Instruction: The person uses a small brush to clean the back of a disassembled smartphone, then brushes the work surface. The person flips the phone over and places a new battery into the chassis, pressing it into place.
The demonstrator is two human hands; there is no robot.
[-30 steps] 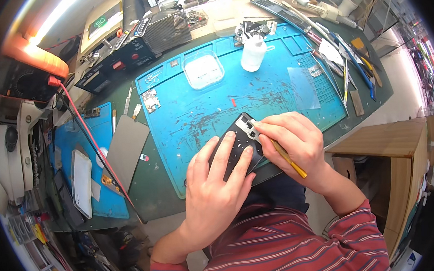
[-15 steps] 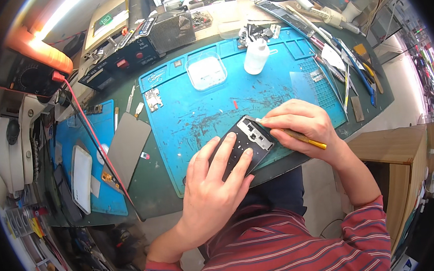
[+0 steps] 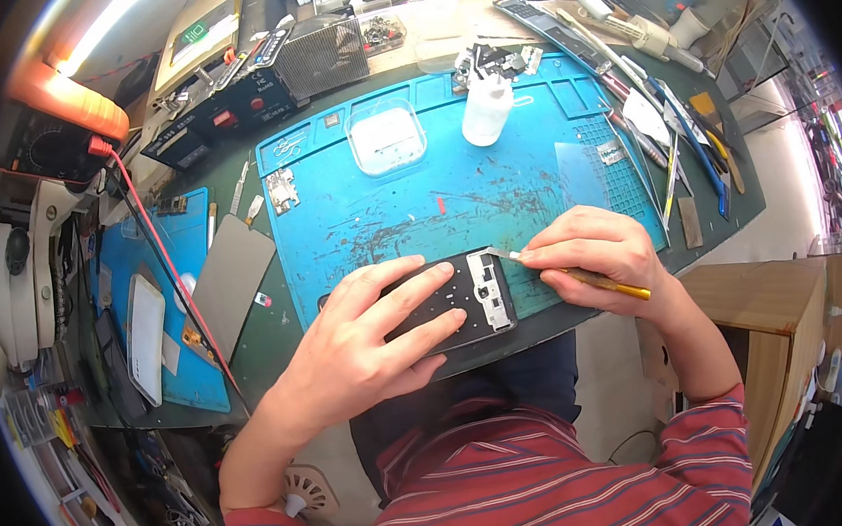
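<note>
Nearest first: red striped sleeves at the near side. Left hand (image 3: 353, 337) splayed over a black phone-like panel (image 3: 463, 295), thumb along its near side; whether it grips or merely presses, cannot tell. Panel lies by the near edge of the surface (image 3: 262, 340), over the near edge of the blue mat (image 3: 523, 199). Right hand (image 3: 602, 255) pinches a yellow-handled blade tool (image 3: 620, 286) like a pen, its tip at the panel's far right corner; contact too small to confirm.

Step in hand, my reading: fine tip work along the pale end piece (image 3: 490, 297). Next move probably calls for a steady left hand and light tip control.

Farther off: red sliver (image 3: 442, 206) mid-mat; translucent sheet (image 3: 579, 171) toward the mat's right edge. White bottle (image 3: 487, 114) and clear box (image 3: 355, 153) near its far edge.
</note>
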